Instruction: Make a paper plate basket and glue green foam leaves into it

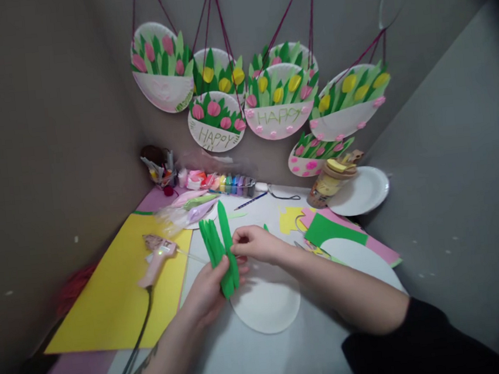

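My left hand (210, 285) is closed round a bundle of long green paper leaves (211, 243), which stand upright above the thumb. One green paper leaf (224, 222) stands a little apart on the bundle's right side. At that leaf's right edge, my right hand (252, 244) pinches with thumb and forefinger; its other fingers are curled. Below both hands a white paper plate (268, 308) lies on the white table, its upper part hidden by them.
A hot glue gun (158, 260) with a black cord rests on a yellow sheet (104, 289) at left. Paper scraps (335, 228) lie at right, near a cup (329, 185) and a white plate (364, 190). Decorated plate pockets (276, 120) hang on the wall.
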Tool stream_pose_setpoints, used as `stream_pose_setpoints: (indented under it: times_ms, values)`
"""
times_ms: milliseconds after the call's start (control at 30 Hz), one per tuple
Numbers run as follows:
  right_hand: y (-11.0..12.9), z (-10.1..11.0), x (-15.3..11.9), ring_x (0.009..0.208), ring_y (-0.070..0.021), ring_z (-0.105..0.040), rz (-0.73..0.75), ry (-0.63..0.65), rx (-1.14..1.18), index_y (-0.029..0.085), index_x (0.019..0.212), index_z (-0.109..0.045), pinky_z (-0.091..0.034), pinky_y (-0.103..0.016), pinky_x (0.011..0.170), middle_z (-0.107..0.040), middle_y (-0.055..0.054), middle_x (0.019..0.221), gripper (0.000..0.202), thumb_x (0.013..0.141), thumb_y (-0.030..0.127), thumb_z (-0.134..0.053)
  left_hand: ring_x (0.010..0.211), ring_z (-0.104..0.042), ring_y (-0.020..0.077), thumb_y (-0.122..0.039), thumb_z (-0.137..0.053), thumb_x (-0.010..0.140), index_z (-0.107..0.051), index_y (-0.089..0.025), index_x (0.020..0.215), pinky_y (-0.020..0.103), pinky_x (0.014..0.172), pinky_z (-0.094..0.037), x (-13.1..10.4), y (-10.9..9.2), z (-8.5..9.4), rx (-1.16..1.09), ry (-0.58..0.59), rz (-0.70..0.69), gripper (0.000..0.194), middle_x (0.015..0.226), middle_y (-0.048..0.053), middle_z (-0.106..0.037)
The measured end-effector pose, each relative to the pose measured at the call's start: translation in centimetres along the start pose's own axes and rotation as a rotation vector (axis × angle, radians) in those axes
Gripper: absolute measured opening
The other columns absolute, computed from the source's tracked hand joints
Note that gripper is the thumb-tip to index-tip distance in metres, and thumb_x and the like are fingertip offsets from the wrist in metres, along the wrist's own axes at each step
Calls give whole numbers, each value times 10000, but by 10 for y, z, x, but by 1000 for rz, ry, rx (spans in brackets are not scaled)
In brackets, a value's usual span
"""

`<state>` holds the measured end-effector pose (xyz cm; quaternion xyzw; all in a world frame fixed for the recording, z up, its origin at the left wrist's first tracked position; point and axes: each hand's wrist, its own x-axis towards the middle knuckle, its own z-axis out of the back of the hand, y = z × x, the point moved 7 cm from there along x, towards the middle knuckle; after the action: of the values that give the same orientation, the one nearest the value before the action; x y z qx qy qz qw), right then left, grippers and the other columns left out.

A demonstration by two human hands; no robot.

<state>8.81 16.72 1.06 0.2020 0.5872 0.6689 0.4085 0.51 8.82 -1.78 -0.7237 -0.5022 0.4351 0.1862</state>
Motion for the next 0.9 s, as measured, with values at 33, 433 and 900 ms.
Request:
stream_pose_setpoints:
  times_ms: [33, 433, 900]
  values:
    - [2, -2, 0, 508, -109, -515, 10, 33, -17, 195, 678, -500, -379, -209, 505, -545, 48, 525, 114, 713, 269, -578, 717, -643, 173, -308, -664, 790, -664, -99, 924, 293, 680, -519, 0, 1, 0, 12, 6, -5, 248, 858, 109, -681]
    - [-50, 134, 18, 557, -144, -526, -303, -225, -894, 160, 637, -634, -319, -246, 529, -628, -48, 619, 235, 692, 388, -643, 559, -414, 57, -428, -695, 743, -601, -114, 1053, 191, 524, -376, -2, -5, 9, -2, -32, -44, 451, 688, -37, -452]
    - [-60, 85, 14, 565, -115, -501, -182, -267, -621, 172, 623, -605, -327, -217, 510, -600, 6, 604, 80, 602, 200, -677, 474, -361, 37, -296, -733, 719, -609, -97, 957, 157, 433, -318, -2, 4, 14, -143, -82, 2, 334, 575, -70, -372]
